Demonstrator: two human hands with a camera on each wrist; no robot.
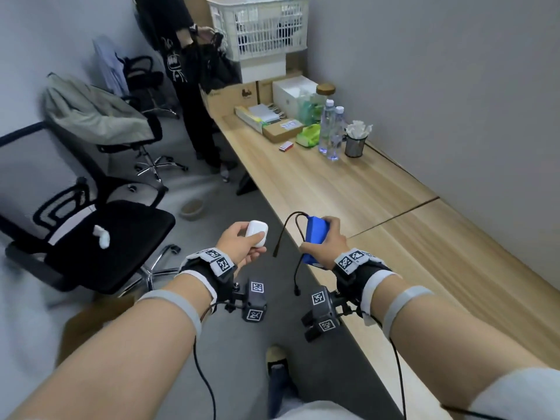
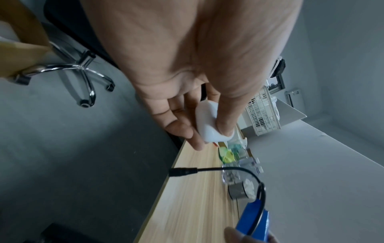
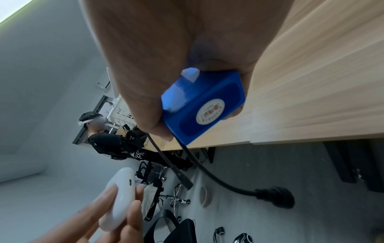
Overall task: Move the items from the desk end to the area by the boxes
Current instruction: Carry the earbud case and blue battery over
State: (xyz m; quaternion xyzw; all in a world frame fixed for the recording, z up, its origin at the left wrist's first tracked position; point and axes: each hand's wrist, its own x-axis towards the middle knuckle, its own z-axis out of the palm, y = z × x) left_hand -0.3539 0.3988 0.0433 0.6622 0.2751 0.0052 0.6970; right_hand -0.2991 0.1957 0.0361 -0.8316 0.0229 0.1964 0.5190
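Observation:
My left hand pinches a small white earbud case between thumb and fingers, out over the floor beside the desk edge; the left wrist view shows the case under my thumb. My right hand grips a blue battery pack just above the near edge of the wooden desk. Two black cables with plugs dangle from the pack. In the right wrist view the pack carries a round label. Cardboard boxes stand at the desk's far end.
By the boxes lie a brown parcel, a green packet, two water bottles, a mesh cup and a small red box. A white basket tops the stack. Another person stands there. Office chairs fill the left.

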